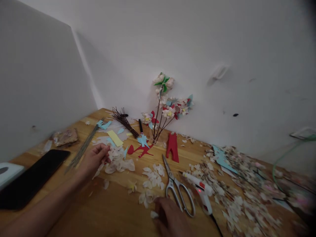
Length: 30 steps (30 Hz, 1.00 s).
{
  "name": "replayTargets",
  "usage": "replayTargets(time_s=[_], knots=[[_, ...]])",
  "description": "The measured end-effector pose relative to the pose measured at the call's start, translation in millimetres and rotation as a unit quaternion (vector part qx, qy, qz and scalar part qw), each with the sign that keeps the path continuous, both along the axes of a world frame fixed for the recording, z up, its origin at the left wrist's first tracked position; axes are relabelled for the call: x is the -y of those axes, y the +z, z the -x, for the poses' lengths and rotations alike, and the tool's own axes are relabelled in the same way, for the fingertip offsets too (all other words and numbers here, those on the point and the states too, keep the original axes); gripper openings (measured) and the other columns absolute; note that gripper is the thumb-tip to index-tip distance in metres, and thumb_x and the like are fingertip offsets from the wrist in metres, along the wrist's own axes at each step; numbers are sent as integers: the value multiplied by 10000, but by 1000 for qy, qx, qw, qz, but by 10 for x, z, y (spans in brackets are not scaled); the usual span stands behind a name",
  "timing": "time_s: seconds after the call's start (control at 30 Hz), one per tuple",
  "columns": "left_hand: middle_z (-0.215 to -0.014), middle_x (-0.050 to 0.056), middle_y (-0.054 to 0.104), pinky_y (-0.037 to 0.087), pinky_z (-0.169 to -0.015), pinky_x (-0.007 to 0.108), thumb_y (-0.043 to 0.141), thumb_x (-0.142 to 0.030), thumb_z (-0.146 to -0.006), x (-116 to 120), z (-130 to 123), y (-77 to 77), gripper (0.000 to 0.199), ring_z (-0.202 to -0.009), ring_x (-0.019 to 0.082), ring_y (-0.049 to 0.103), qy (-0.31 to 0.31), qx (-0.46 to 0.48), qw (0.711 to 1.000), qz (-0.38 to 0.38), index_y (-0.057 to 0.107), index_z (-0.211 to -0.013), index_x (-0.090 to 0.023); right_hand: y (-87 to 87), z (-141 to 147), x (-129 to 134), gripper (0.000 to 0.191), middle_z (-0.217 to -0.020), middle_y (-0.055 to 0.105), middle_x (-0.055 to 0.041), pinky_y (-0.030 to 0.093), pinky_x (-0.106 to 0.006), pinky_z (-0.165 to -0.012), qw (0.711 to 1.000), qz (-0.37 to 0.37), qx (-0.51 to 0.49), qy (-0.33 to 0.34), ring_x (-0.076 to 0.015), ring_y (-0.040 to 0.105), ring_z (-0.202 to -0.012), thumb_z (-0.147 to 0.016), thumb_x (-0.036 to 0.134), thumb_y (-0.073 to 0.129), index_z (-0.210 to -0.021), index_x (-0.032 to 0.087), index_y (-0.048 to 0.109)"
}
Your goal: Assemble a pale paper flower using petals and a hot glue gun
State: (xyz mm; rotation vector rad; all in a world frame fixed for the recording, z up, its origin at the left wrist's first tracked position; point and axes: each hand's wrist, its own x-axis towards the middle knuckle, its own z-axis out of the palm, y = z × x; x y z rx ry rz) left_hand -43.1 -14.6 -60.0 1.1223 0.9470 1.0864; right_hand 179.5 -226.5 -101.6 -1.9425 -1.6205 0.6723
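Observation:
My left hand (95, 159) reaches across the wooden table (116, 210), its fingers pinched on white paper petals (118, 163) at the edge of a small pile. My right hand (170, 219) rests low near the front edge, fingers curled over a small white petal piece (154, 214). Silver scissors (176, 187) lie just right of it, closed. A white glue gun (201, 192) with a red light lies beside the scissors. More white petals (153, 179) are scattered between my hands.
A bunch of paper flowers on dark stems (168, 105) leans against the white wall. Red (172, 147), blue and yellow paper scraps, dark twigs (123, 121), thin wires (84, 146) and a black phone (32, 177) lie on the table. Heaps of petal scraps (237, 184) cover the right side.

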Motion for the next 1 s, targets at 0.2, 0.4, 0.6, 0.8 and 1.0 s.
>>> replayTargets(time_s=[0.2, 0.4, 0.6, 0.8, 1.0], knots=[[-311, -83, 376, 311, -341, 209, 573, -563, -700, 171, -85, -16, 477, -282, 87, 393, -36, -42, 998, 32, 421, -405, -219, -13, 153, -273, 239, -637, 630, 26, 453, -281, -609, 945, -61, -291, -133, -183, 607, -629, -612, 135, 649, -827, 232, 608], [-458, -33, 521, 387, -434, 229, 680, -447, -655, 684, -233, -88, 284, -438, 128, 488, -167, -71, 983, 6, 567, -515, -227, 294, 398, -682, 363, -594, 637, 36, 377, -184, -470, 779, -80, -573, -240, -116, 584, -533, -500, 330, 839, -746, 196, 608], [-755, 6, 641, 473, -568, 252, 781, -320, -576, 846, -436, -159, 228, -688, 179, 589, -121, -4, 993, 12, 662, -763, -267, 392, 554, -724, 356, -581, 629, 45, 307, -153, -393, 741, -115, -610, -255, -89, 512, -478, -519, 306, 843, -783, 200, 628], [-688, 13, 687, 524, -713, 308, 795, -502, -483, 832, -740, -140, 323, -704, 194, 636, -135, 101, 975, 145, 707, -622, -224, 280, 596, -683, 361, -684, 686, 27, 358, -172, -402, 725, -125, -628, -254, -89, 525, -467, -531, 339, 835, -774, 216, 598], [-605, -35, 684, 522, -688, 220, 827, -477, -437, 766, -759, -160, 320, -623, 122, 643, -89, 108, 972, 191, 690, -569, -220, 306, 45, -371, 370, -683, 676, 10, 481, -266, -569, 870, -129, -430, -205, -184, 632, -647, -567, 441, 777, -812, 241, 585]])
